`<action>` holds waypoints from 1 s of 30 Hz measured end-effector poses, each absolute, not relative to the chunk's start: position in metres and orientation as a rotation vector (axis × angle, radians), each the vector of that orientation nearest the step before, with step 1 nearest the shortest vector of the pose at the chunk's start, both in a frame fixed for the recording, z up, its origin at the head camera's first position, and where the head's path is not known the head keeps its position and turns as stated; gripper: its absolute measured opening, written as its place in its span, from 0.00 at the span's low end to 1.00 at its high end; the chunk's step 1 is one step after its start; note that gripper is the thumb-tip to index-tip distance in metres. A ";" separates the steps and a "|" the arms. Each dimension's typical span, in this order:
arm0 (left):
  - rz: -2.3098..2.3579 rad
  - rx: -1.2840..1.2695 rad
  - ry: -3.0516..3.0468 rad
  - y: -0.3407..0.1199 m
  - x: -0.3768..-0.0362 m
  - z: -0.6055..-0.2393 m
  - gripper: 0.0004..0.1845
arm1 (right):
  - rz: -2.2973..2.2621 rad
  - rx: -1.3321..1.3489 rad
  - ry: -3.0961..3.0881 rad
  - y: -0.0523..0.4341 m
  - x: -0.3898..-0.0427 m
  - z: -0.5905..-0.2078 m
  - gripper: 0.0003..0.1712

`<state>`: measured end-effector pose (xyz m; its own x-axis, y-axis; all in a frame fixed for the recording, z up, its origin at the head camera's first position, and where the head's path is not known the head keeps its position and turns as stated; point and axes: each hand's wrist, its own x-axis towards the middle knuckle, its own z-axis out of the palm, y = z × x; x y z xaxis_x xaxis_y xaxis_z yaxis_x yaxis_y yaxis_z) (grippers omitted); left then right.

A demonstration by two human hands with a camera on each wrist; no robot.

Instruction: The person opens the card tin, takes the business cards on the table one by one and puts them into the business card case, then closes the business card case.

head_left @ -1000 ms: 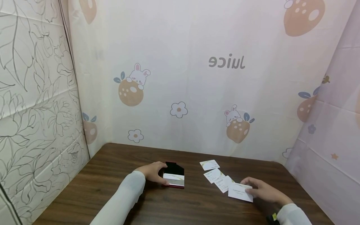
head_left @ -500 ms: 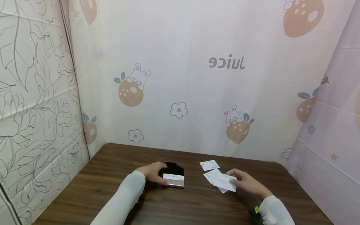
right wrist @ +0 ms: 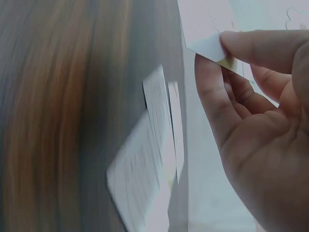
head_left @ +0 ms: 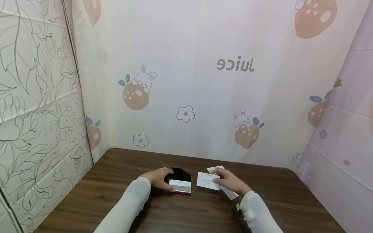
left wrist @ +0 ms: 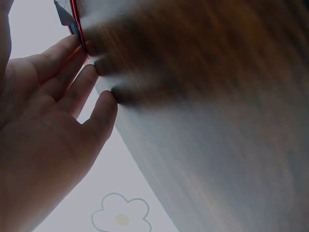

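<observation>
A business card case [head_left: 181, 175] lies on the table with its black inside showing, a silver band along the near part and a red edge. A white card with a gold curve [head_left: 182, 183] sits in it. My left hand [head_left: 158, 178] holds the case by its left side, thumb at the near corner and fingers at the far one. The left wrist view shows the fingertips at the red edge [left wrist: 77, 24]. Between thumb and fingers, my right hand [head_left: 232, 182] pinches a white business card [head_left: 205, 181], raised above the table just right of the case.
More business cards [head_left: 230, 193] lie overlapping on the brown wooden table [head_left: 186, 215], partly hidden under the right hand. Another card [head_left: 215, 168] lies farther back. A printed curtain [head_left: 186, 81] stands behind the table, with fabric walls at both sides.
My right hand has carried the pinched card leftward, over the cards on the table, to beside the case. The left hand and the case have stayed in place.
</observation>
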<state>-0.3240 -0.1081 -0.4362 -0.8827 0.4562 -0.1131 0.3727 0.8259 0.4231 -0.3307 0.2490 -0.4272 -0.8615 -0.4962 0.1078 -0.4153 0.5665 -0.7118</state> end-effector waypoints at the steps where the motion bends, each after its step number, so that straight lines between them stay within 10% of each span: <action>1: 0.584 0.644 2.801 -0.108 -0.324 -0.436 0.45 | -1.172 -0.793 2.694 0.243 -0.332 -0.428 0.13; 30: 0.573 0.639 2.807 -0.106 -0.328 -0.435 0.51 | -1.100 -0.923 2.726 0.140 -0.349 -0.440 0.12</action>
<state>-0.3277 -0.1061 -0.4354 -0.8852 0.4516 -0.1115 0.3718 0.8309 0.4140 -0.3491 0.1402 -0.4404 -0.8187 -0.5514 0.1604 -0.5083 0.5659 -0.6492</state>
